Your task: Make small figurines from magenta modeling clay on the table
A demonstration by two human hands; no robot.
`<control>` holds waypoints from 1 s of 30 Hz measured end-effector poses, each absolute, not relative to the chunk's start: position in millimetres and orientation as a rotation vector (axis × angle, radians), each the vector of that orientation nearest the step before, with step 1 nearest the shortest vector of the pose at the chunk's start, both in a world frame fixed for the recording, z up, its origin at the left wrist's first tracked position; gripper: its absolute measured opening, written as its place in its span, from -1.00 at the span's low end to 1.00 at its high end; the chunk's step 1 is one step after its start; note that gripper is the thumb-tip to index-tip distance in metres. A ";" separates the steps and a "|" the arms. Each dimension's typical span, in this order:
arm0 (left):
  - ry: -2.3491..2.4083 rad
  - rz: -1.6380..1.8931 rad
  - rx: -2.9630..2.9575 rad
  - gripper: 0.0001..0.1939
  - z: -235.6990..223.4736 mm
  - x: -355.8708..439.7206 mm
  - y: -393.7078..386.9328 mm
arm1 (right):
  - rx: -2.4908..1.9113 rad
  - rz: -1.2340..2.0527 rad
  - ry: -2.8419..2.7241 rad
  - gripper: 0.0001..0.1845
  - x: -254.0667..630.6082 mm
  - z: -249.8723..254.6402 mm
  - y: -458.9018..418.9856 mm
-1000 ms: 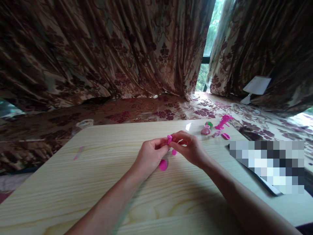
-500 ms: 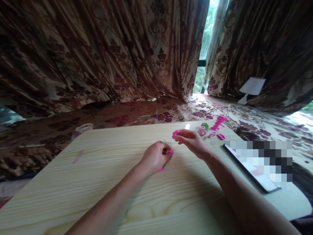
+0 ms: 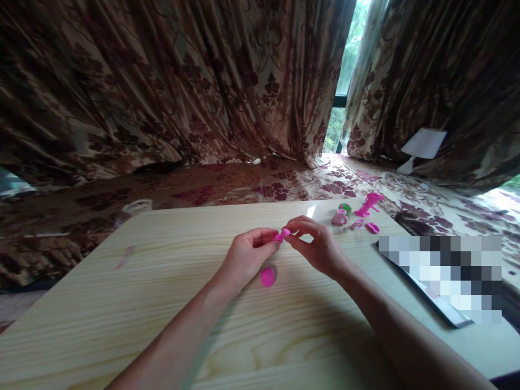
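My left hand (image 3: 249,254) pinches a small pink piece (image 3: 278,238) between thumb and fingers above the middle of the table. Facing it, my right hand (image 3: 317,242) has its fingertips closed on another small pink piece (image 3: 286,232). The two pieces meet between my hands; whether they are joined I cannot tell. Fingers partly hide both, and they are too small to name. Just below my left fingertips, a round pink disc (image 3: 267,277) lies flat on the wooden table (image 3: 244,341).
Several small pink parts, including an oval ring (image 3: 372,228), a pale pink piece (image 3: 339,217) and a tall pink stand-like part (image 3: 369,204), sit back right with a green piece (image 3: 345,208). A tablet-like device (image 3: 439,298) lies right. A pink strip (image 3: 125,257) is left.
My left hand has lifted its small pink piece off the table and uncovered the disc. My right hand has come slightly down and left, bringing the two pieces together.
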State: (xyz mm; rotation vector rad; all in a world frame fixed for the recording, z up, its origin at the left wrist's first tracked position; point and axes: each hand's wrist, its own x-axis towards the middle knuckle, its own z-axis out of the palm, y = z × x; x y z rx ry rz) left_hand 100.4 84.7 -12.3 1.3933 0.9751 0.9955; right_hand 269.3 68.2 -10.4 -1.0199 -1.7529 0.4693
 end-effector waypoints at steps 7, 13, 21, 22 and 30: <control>1.012 0.987 1.228 -0.66 -4.3 102.6 80.3 | -1.048 0.463 -1.766 -0.91 270.8 -12.2 69.7; 0.974 0.956 1.176 -0.70 -4.8 102.8 79.4 | -1.086 0.529 -1.733 -0.89 266.4 -12.8 67.6; 0.813 0.913 0.893 -0.80 0.3 101.0 78.9 | -1.082 0.682 -1.655 -0.81 265.0 -8.4 66.2; 0.808 0.911 0.856 -0.81 0.2 100.7 79.4 | -1.079 0.713 -1.664 -0.80 265.0 -7.9 66.1; 0.747 0.897 0.798 -0.83 -4.3 98.3 82.5 | -1.061 0.771 -1.588 -0.85 265.3 -10.8 67.5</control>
